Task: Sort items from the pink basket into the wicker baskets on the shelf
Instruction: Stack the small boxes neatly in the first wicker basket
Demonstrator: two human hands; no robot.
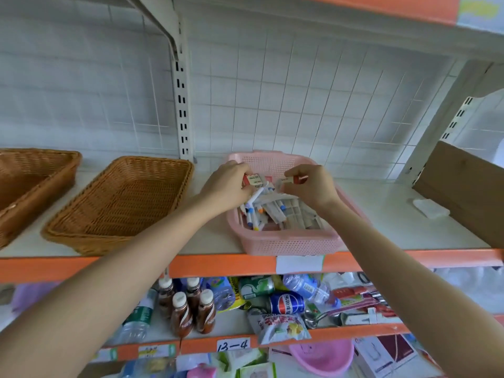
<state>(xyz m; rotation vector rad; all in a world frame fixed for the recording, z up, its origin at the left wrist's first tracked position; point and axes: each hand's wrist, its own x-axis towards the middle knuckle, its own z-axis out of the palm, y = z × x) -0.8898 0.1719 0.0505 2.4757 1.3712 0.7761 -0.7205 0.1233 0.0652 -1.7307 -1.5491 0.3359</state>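
Above the shelf (381,230) I have open air for reaching in from the front. The nearer wicker basket (122,203) has a bare floor, and a narrow strip of shelf parts it from the pink basket (286,242). My left hand (229,184), gripping a small box (255,180), and my right hand (308,186), pinching a small tube (296,179), crowd that basket's far end. To its right the shelf runs bare up to a white pad (431,208) beside a cardboard box (463,186). A wire grid (300,105) closes the back.

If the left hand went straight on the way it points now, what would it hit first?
Probably the far wall of the pink basket: the left hand, gripping a small red-and-white box, points forward and right over it. Beyond stands the wire grid panel. Depth is unclear.
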